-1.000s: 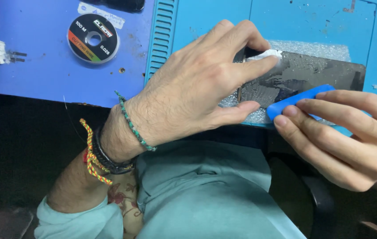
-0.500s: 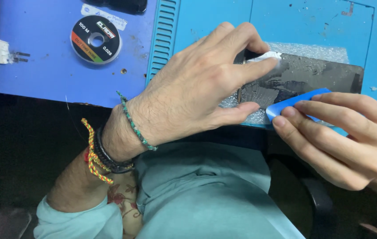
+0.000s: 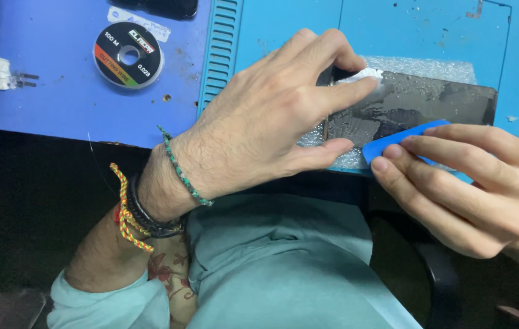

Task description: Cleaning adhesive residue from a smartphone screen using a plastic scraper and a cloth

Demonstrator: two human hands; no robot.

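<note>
Lying under the left hand's spread fingers, the dark panel meets the right hand's pinched blue scraper.

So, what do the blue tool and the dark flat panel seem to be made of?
Blue tool: likely plastic, with a matte, even colour and a rounded edge; the right hand holds it.
Dark flat panel: probably glass, glossy with reflections, smeared with residue; the left hand steadies it.

Two hands at a dark panel on a blue mat

The left hand presses the dark panel; the right hand holds a blue plastic tool against the panel's near edge.
</note>
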